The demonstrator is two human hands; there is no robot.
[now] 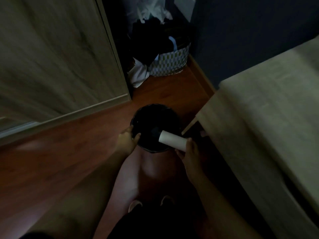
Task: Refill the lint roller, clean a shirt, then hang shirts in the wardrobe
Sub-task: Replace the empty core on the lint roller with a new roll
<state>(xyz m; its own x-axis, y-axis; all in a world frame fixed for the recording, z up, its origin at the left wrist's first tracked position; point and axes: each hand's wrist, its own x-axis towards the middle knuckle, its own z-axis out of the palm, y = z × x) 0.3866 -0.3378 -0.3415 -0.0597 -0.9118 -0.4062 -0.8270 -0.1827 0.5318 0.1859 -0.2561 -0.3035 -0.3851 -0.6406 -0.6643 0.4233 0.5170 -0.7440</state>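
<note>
Fingers of the right hand (189, 152) wrap the near end of a white cardboard tube (172, 138), held over a dark bin (138, 114). Left hand (126, 138) grips the bin's rim. Light, stiff, crushable; best held at mid-length, gently.

A white tube (172, 139) over a black bin (138, 116) on reddish-brown floor (69, 144). A white basket (170, 62) with a green oval pattern holds dark and white clothes (155, 49). The wall (241, 31) is dark blue.
</note>
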